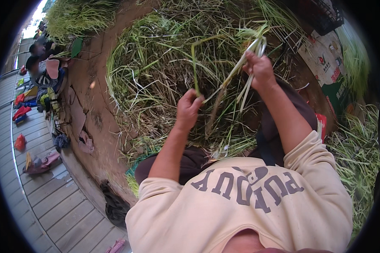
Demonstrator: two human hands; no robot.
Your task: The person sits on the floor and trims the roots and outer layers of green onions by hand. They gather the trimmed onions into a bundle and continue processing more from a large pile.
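Note:
My right hand (pixel 260 71) is closed around a small bunch of long, white-stemmed vegetable stalks (pixel 240 63), whose green tops bend over above the fist. A brownish, withered strand (pixel 218 104) hangs from the bunch between my hands. Lower and to the left, my left hand (pixel 190 107) pinches a thin yellow-green leaf (pixel 194 66) between thumb and fingers. The leaf rises from the pinch and bends to the right. Beneath both hands spreads a broad heap of loose leaves and stalks (pixel 164 72), green mixed with dry brown.
More green stalks (pixel 79 19) are piled at the upper left and in another pile (pixel 354 158) at the right. A black plastic crate (pixel 323 15) and printed cardboard (pixel 323 60) lie upper right. People (pixel 42 69) sit along the corrugated wall (pixel 50 196).

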